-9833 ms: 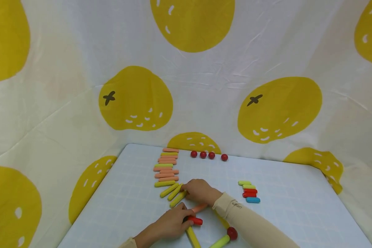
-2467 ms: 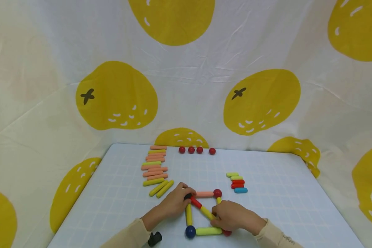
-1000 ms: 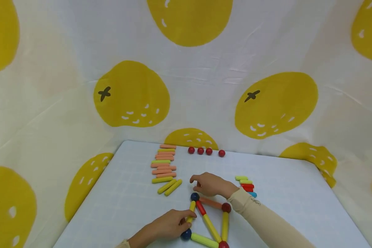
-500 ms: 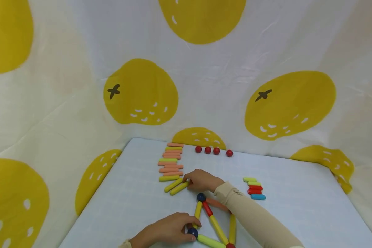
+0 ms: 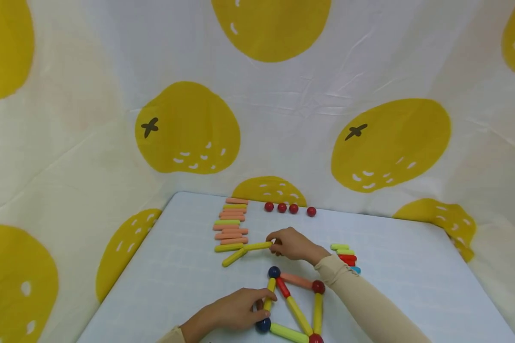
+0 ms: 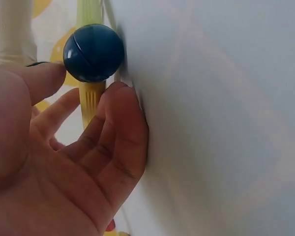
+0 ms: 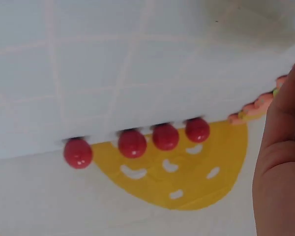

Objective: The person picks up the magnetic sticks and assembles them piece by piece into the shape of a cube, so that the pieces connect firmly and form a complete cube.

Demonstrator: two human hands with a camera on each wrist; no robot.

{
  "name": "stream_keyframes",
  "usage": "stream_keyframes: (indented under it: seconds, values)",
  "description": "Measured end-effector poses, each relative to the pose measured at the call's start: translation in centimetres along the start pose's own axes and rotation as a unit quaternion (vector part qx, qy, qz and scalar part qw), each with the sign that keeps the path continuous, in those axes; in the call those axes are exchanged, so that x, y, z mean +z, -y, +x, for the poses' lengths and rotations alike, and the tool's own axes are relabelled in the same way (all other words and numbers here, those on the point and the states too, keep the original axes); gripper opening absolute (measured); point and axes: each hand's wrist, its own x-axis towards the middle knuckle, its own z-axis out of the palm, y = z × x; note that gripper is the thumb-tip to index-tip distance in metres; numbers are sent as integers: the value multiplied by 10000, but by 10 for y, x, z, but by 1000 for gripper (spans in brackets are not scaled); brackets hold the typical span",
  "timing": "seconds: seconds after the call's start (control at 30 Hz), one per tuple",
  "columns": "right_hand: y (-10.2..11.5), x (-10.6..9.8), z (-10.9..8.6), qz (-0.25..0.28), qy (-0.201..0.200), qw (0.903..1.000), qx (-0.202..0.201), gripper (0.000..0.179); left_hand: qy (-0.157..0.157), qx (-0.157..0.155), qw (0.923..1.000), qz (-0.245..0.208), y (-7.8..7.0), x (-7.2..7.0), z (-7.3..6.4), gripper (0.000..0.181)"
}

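Just beyond the ball-and-stick frame point(image 5: 298, 314), the right hand point(image 5: 295, 244) is pinching a yellow stick point(image 5: 257, 246) by one end (other end's up against its yellow neighbours point(image 5: 233, 257)). Left hand point(image 5: 238, 308) curls round the nearer blue ball point(image 5: 263, 326).

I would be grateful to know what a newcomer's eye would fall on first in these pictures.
Probably the huge yellow fruit prints on the cloth rising behind the table. Next might come the colourful frame of sticks and balls on the table's near side, with the left grip at its near-left corner. Beyond that frame, the right grip pinches one end of a yellow stick.
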Motion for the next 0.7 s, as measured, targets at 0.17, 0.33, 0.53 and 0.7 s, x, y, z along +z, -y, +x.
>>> stream_keyframes:
  seconds: [0.17,0.33,0.53,0.7]
  values:
    - [-17,-17,-31,256,-354,9982,421,22,-88,-112,9998,102,-1,-1,10,21]
    - [-26,-24,-61,378,-511,9965,546,24,-369,-296,9989,12,-1,-4,18,15]
    - [-27,-26,-84,351,-516,9960,639,27,-994,-600,9931,-141,-1,-6,30,17]
    - [-19,-29,-91,-25,-504,9972,555,26,-1780,-701,9814,168,-3,-5,47,36]
